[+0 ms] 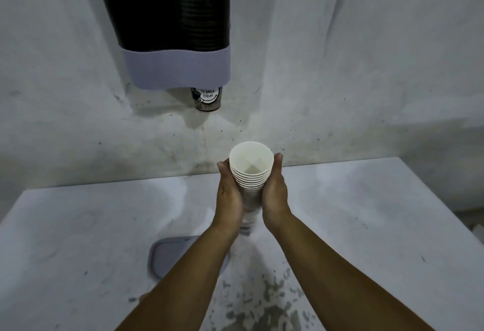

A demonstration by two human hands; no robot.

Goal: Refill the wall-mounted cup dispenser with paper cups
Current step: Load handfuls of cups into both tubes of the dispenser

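Observation:
A stack of white paper cups (250,167) stands upright with its open mouth toward me, above the white table (366,226). My left hand (228,194) grips its left side and my right hand (275,192) its right side, thumbs near the top rims. The lower part of the stack is hidden between my palms. Higher up on the wall hangs the cup dispenser (170,16), a dark see-through tube with a pale collar. A printed cup (207,99) pokes out of its bottom opening. The dispenser's top is out of frame.
A grey lid (167,254) lies flat on the table under my left forearm. Dark speckles mark the table's near edge. The white wall (340,68) rises directly behind the table.

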